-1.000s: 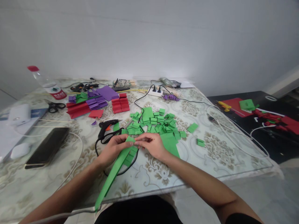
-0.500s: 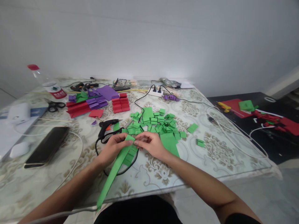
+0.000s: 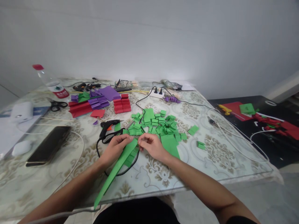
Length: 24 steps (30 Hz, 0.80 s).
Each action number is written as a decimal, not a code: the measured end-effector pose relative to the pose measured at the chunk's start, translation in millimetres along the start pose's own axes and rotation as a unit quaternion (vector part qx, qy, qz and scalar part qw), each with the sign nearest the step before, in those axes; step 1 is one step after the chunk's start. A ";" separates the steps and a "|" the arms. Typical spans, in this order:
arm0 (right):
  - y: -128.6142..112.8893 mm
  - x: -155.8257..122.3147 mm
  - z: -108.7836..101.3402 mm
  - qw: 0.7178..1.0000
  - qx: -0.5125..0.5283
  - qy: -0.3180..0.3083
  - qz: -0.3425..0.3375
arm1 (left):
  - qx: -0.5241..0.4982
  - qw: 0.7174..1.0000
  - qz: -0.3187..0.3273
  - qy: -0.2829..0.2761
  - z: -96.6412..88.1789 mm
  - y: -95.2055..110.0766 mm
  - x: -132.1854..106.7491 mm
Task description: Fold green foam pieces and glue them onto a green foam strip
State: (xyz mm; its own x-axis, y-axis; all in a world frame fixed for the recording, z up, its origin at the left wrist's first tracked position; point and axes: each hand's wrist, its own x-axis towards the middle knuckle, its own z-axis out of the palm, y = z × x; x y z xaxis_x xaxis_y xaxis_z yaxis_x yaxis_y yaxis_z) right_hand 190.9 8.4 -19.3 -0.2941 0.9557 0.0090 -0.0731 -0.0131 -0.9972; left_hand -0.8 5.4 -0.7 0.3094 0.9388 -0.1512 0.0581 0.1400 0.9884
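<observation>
Both hands meet at the far end of a long green paper strip [image 3: 114, 174] that runs from the table's middle down past its front edge. My left hand [image 3: 116, 148] has its fingers closed on the strip's left side. The fingertips of my right hand [image 3: 150, 145] pinch the strip's tip. Just beyond the hands lies a pile of several small folded green paper pieces [image 3: 155, 124]. A larger green sheet [image 3: 170, 144] rests under my right wrist.
A black glue gun [image 3: 108, 125] with its cord lies left of the pile. Red folded pieces [image 3: 122, 103], purple paper [image 3: 100, 98], scissors [image 3: 55, 105], a water bottle [image 3: 51, 82], a phone [image 3: 49, 145] and a power strip [image 3: 158, 92] spread across the patterned table [image 3: 210, 155]. A black side table [image 3: 257, 124] stands right.
The strip's far end now points up between the fingertips instead of folded over. Both hands stay in place; the camera shifted slightly.
</observation>
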 end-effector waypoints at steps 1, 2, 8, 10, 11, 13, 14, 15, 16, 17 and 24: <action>0.4 0.4 -0.2 1.000 -0.004 0.000 0.001 | 0.007 1.000 0.006 0.006 -0.1 -0.4 0.5; 0.8 0.7 -0.2 1.000 -0.007 0.001 0.001 | 0.016 1.000 0.013 0.011 -0.2 -0.6 0.9; 1.2 1.6 0.2 1.000 -0.011 0.004 0.001 | 0.015 0.999 0.026 0.036 1.6 0.5 1.8; 0.6 2.0 -0.5 1.000 -0.014 0.010 0.002 | 0.010 0.999 0.020 0.032 2.1 1.1 2.0; 0.3 2.2 -1.0 1.000 -0.015 0.015 0.002 | 0.009 0.999 0.019 0.030 2.0 1.1 2.2; -0.4 2.7 -2.1 1.000 -0.015 0.022 0.001 | 0.011 0.999 0.022 0.030 1.1 0.6 2.4; -0.6 2.8 -2.5 1.000 -0.015 0.024 0.000 | 0.016 0.999 0.026 0.031 0.3 0.0 2.5; -0.7 2.7 -2.7 1.000 -0.014 0.024 0.000 | 0.023 0.999 0.033 0.033 -0.4 -0.9 2.6; -0.6 2.4 -2.7 1.000 -0.012 0.022 0.002 | 0.031 0.998 0.041 0.034 -1.2 -1.9 2.6; -0.4 2.0 -2.5 1.000 -0.008 0.016 0.006 | 0.038 0.998 0.046 0.033 -1.7 -3.0 2.6; 4.2 0.8 2.2 0.999 -0.014 -0.025 0.022 | 0.045 0.998 0.038 -0.006 2.7 -7.1 1.8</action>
State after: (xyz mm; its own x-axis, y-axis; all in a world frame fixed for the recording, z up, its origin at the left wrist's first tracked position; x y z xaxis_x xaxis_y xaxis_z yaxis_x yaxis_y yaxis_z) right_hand 188.2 8.4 -23.3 -0.3440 0.9384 -0.0312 -0.0326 -0.0451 -0.9984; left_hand 1.9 5.2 -7.9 0.3266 0.9420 -0.0769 0.1193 0.0396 0.9921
